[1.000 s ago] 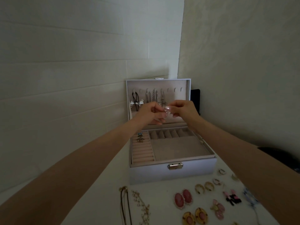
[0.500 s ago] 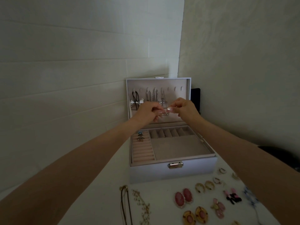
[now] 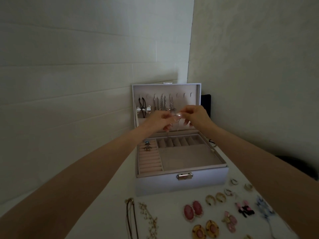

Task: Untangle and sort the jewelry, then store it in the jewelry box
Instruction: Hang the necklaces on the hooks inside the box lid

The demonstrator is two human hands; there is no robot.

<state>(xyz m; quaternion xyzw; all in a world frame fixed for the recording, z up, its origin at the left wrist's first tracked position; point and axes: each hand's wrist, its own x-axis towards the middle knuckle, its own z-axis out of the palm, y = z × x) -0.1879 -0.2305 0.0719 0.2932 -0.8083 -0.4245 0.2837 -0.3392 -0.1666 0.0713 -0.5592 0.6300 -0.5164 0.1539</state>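
A white jewelry box (image 3: 183, 185) stands open on the table, its lid upright against the wall. Several necklaces (image 3: 162, 102) hang from hooks inside the lid. Both my hands are raised in front of the lid. My left hand (image 3: 161, 120) and my right hand (image 3: 196, 117) pinch a thin silver necklace (image 3: 177, 124) between them; its chain dangles toward the tray. Two or three rings (image 3: 147, 145) sit in the ring rolls at the tray's left.
On the table in front of the box lie gold chain necklaces (image 3: 145, 219), pink oval earrings (image 3: 192, 210), amber oval earrings (image 3: 206, 230), small hoop earrings (image 3: 215, 198), a black-and-pink pair (image 3: 245, 208) and a pale blue piece (image 3: 264, 209). A dark object (image 3: 206, 104) stands behind the box.
Both hands have risen a little along the lid, from near its lower part toward the hanging necklaces, still pinching the silver necklace together.
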